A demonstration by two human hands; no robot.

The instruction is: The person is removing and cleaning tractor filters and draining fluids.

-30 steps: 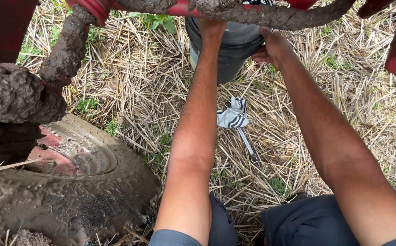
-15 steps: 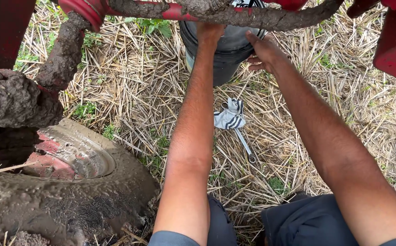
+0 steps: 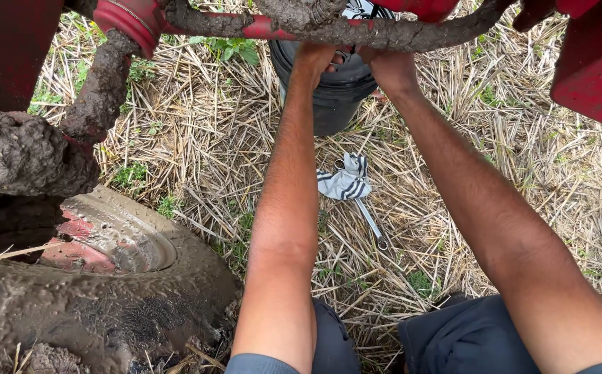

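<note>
Both my hands, left [image 3: 315, 61] and right [image 3: 390, 69], reach under the mud-caked red bar [image 3: 356, 29] above the black bucket [image 3: 329, 97], finger grip hidden; best keep wrists steady, the wrench [image 3: 370, 223] lying on the straw.

Mud-caked red bar [image 3: 329, 29] runs horizontally across top of view, red paint showing through in patches, thick clods clinging along its length. Black bucket [image 3: 332, 93] stands upright on straw directly beneath it, rim partly hidden by the bar; contents cannot be made out.
</note>
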